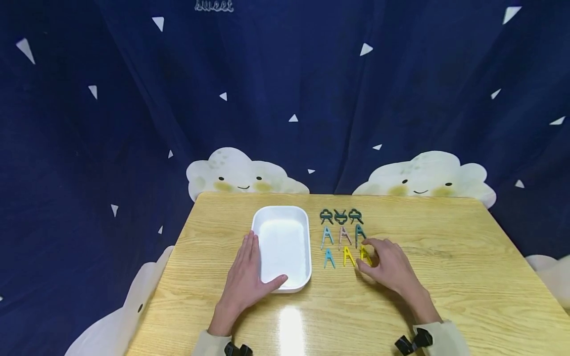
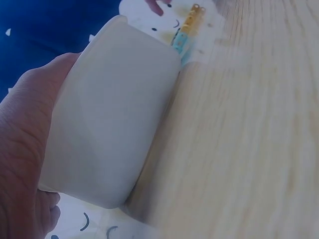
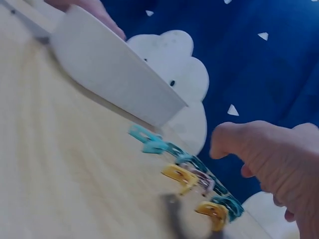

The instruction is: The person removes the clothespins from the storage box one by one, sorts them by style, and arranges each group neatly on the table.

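Observation:
My left hand (image 1: 247,277) rests at the near left corner of a white rectangular basin (image 1: 309,247), straight fingers along its left rim and thumb across the near rim. To the basin's right, clothespins lie in rows. My right hand (image 1: 386,264) hovers over the right-hand yellow clothespin (image 1: 365,253), thumb and forefinger curved and spread apart on either side of it in the head view. In the right wrist view a gap shows between that hand (image 3: 274,164) and the pins. Another yellow clothespin (image 1: 348,256) and a blue one (image 1: 329,258) lie left of it.
Behind the front row lie a light blue clothespin (image 1: 327,236), a pink one (image 1: 344,236) and a dark teal one (image 1: 359,233). Farthest back are dark green cloud-shaped clips (image 1: 341,217). A dark blue curtain (image 1: 276,74) hangs beyond the wooden table (image 1: 445,257).

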{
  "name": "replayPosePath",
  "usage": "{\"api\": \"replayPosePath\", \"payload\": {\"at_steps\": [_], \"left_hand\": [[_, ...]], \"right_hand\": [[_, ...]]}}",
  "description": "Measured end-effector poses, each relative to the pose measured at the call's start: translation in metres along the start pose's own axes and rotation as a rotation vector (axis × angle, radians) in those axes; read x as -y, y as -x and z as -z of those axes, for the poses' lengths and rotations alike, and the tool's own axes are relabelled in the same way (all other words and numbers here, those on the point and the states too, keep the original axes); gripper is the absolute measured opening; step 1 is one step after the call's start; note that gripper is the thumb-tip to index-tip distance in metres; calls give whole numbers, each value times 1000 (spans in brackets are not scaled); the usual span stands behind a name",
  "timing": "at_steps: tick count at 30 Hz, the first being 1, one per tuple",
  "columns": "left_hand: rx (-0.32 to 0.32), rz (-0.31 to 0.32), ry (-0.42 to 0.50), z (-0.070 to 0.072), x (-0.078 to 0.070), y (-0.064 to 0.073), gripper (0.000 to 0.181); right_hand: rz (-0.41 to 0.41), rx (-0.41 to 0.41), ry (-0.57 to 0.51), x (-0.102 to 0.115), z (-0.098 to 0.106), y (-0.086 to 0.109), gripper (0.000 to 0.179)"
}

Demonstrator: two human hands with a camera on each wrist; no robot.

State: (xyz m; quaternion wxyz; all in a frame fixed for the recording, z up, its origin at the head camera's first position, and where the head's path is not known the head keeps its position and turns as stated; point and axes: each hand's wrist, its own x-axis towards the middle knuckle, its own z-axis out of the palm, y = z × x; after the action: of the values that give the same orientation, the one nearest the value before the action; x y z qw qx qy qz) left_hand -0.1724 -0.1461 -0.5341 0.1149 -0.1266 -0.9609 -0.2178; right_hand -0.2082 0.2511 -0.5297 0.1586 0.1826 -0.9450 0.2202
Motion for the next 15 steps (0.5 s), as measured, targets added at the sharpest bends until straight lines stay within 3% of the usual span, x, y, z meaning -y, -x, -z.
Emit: {"api": "replayPosePath", "payload": {"at_steps": [8, 11, 15], "left_hand": [[-5, -21, 17, -3, 5, -10, 132], [-28, -43, 27, -3, 8, -13, 127], [-86, -47, 46, 0, 7, -14, 118]], "right_hand": [[135, -191, -115, 23, -5, 15, 26], [154, -242, -133, 31, -4, 16, 29], [162, -259, -120, 43, -4, 18, 48]]}}
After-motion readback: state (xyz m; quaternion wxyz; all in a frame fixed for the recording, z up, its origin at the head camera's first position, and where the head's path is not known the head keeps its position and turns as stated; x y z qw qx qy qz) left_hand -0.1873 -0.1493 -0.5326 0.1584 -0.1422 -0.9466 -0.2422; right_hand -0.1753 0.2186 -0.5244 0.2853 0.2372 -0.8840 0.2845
